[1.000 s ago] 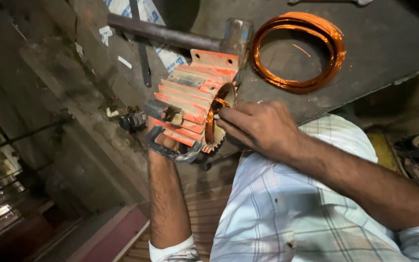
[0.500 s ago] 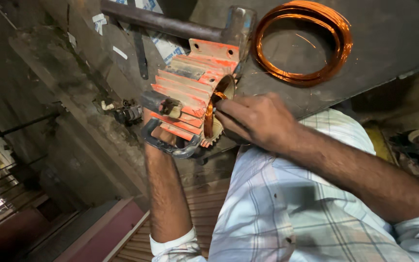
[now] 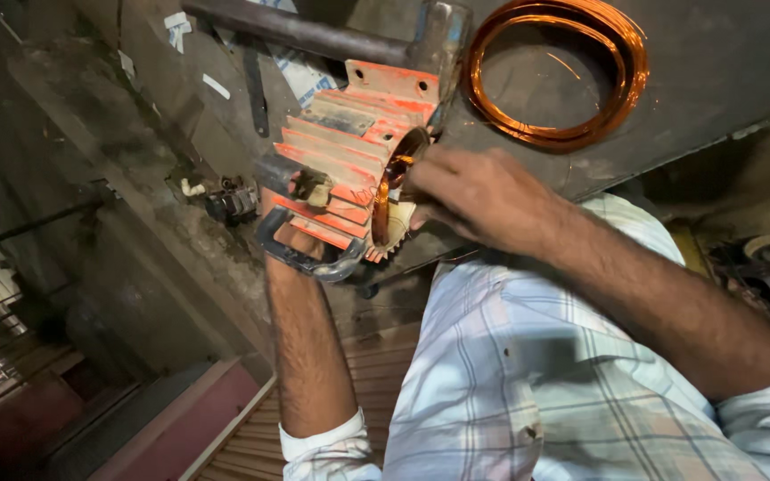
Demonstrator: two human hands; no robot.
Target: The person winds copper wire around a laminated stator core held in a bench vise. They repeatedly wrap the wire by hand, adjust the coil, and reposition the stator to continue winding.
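Your left hand (image 3: 300,218) is closed around the underside of the orange finned motor housing (image 3: 349,169), fingers wrapped by its grey metal carry handle (image 3: 305,258), bracing the housing at the near edge of the dark workbench (image 3: 724,71). Your right hand (image 3: 483,196) is at the open end of the housing, its fingertips pinched in against the copper winding (image 3: 389,191) that shows inside the bore; whether they grip a strand or only press on it cannot be told from this view. Compared with a second ago, the housing sits slightly higher and closer in the view, and your right hand has stayed at the mouth of the bore with the fingers tucked in a little further; the left-hand grip is unchanged. Judged from this, work on the winding is in progress and the housing is being kept steady rather than repositioned. A loose coil of copper wire (image 3: 554,76) lies flat on the bench, well apart from both hands, behind the housing. A grey metal bar (image 3: 305,31) runs across the bench just behind the housing. On packaging: a white printed sheet with blue marking (image 3: 300,76) lies under the bar on the left, and small white scraps (image 3: 176,20) lie near the far left of the bench.
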